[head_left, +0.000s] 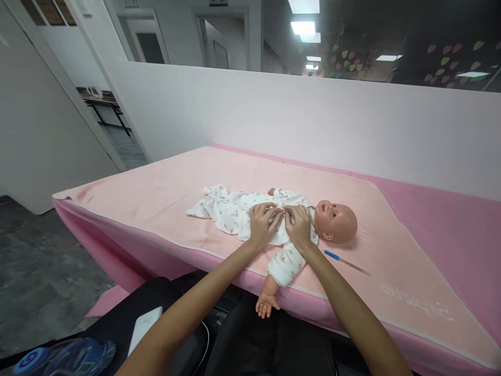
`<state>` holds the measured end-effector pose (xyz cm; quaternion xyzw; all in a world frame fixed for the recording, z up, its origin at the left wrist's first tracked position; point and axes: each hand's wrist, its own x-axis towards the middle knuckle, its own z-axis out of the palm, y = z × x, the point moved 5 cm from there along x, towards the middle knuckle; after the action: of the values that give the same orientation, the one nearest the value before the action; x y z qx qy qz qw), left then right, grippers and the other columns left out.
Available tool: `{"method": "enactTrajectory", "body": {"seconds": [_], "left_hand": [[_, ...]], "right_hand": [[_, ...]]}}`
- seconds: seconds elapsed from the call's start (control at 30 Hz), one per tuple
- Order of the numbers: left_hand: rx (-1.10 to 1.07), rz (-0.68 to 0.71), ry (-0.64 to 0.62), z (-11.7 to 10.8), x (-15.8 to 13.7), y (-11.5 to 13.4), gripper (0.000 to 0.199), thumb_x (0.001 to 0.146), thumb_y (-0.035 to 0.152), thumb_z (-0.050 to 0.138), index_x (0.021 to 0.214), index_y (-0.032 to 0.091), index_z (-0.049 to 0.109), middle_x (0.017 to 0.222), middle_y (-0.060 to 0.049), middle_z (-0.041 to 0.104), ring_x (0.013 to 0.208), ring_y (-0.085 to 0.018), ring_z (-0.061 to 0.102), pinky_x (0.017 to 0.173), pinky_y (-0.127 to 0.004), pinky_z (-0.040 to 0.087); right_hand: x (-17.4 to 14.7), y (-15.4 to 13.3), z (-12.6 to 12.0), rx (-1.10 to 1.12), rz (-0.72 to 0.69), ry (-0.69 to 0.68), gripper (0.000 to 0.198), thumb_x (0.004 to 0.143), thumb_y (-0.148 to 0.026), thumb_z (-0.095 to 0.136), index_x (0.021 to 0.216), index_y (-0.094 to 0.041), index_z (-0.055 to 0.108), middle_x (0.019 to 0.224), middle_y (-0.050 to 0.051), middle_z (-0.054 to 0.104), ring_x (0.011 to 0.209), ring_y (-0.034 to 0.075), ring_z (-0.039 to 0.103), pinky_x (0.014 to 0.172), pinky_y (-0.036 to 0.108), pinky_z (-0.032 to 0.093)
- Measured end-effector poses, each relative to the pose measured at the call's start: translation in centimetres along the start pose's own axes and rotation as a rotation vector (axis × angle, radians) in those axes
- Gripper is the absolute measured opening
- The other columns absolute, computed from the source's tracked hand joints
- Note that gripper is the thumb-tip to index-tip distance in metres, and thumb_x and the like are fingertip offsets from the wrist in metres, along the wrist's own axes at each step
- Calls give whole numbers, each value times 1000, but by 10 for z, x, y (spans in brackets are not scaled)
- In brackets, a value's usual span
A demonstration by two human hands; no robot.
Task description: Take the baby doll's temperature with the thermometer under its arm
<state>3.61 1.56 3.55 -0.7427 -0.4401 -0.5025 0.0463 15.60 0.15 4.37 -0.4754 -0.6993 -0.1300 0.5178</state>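
Between the left hand (266, 223) and the right hand (297, 223), the front of the patterned white garment (231, 214) is pinched by the fingertips of both (whether a fastening is gripped there cannot be told), apparently so that the cloth is steadied from either side. The doll (340, 223) is laid face-up beneath the hands, presumably for access to its chest, while a slim blue-ended stick (346, 262) is set right of the right hand, seemingly out of the way.
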Motion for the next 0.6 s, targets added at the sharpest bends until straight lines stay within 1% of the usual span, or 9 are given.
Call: {"method": "enactTrajectory", "body": {"seconds": [0.13,0.3,0.5,0.6], "left_hand": [[-9,-23,12,0,1,0,17,85,33,49,85,25,64,94,-2,61,92,-18,51,84,-36,32],[8,-31,-30,1,2,-2,16,85,33,50,87,25,63,96,-3,61,93,-19,51,84,-37,31],[24,-11,-60,3,2,0,15,84,32,49,88,25,62,98,-2,61,95,-19,51,86,-37,30],[40,44,-98,1,2,2,17,85,30,47,93,23,60,99,-3,62,94,-19,52,87,-37,31]], "right_hand": [[0,0,0,-4,-1,-7,17,82,-12,44,83,-19,59,78,3,65,78,17,55,79,32,37],[0,0,0,-14,5,-9,17,82,-13,44,83,-20,59,77,3,65,76,18,54,79,32,37],[0,0,0,-19,20,-11,17,82,-13,44,83,-20,59,78,3,65,76,18,54,79,32,37],[0,2,0,-38,59,4,16,82,-15,44,84,-19,59,80,4,65,76,18,55,76,32,38]]}}
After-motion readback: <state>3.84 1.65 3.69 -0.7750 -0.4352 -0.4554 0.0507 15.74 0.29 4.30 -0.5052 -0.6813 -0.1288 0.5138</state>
